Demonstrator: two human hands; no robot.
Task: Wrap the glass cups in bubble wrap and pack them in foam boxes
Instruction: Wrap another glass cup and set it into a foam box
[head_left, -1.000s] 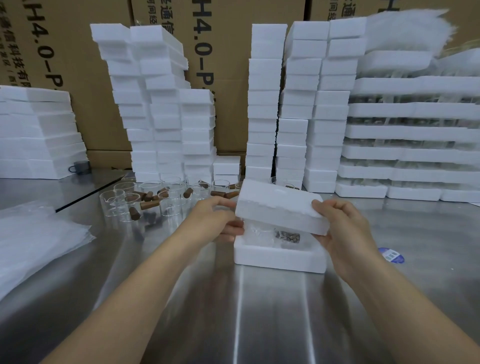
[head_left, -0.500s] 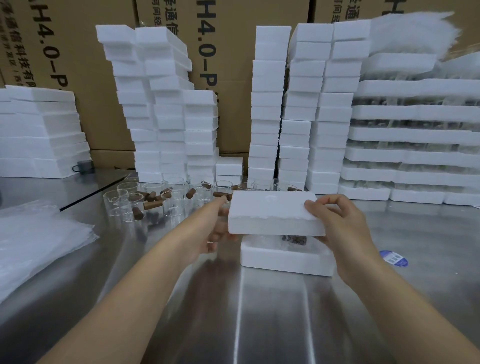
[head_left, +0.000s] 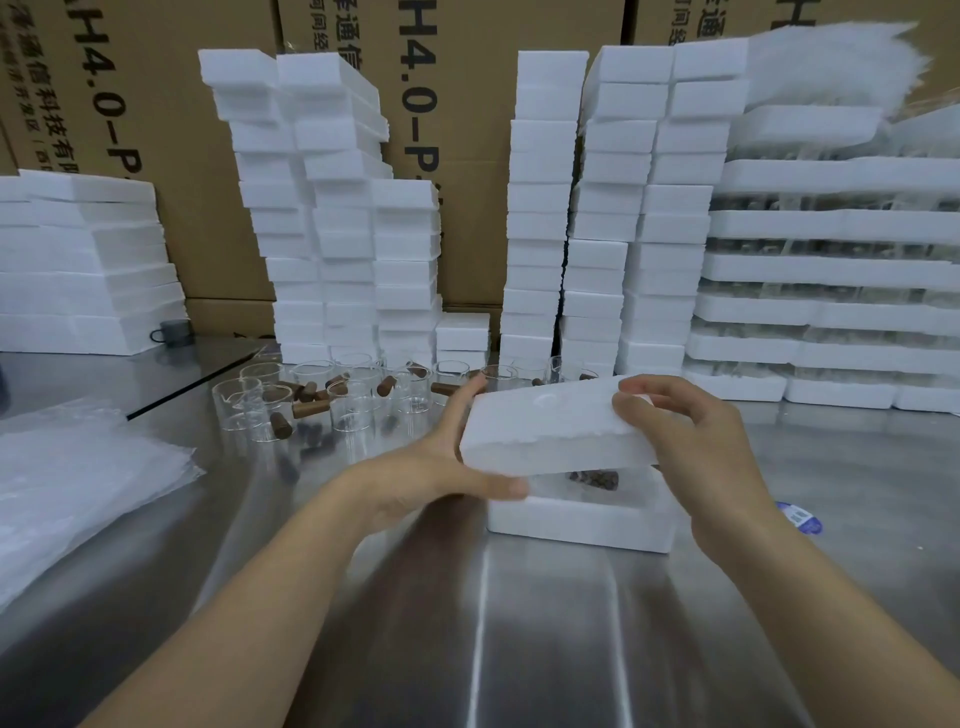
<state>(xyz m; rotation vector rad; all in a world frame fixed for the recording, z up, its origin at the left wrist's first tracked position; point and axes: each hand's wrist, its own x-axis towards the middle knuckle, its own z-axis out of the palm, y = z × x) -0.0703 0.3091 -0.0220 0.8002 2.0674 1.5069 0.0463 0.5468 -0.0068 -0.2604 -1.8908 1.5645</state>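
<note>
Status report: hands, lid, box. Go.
Left hand and right hand both grip the foam lid. Lid held tilted just above the open foam box, not seated. Wrapped contents visible inside. Nothing blocking.

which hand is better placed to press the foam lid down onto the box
Right, probably. The right hand grips the foam lid from above at its right end, over the open foam box. The left hand holds the left end, which overhangs the box, with its thumb underneath.
</note>
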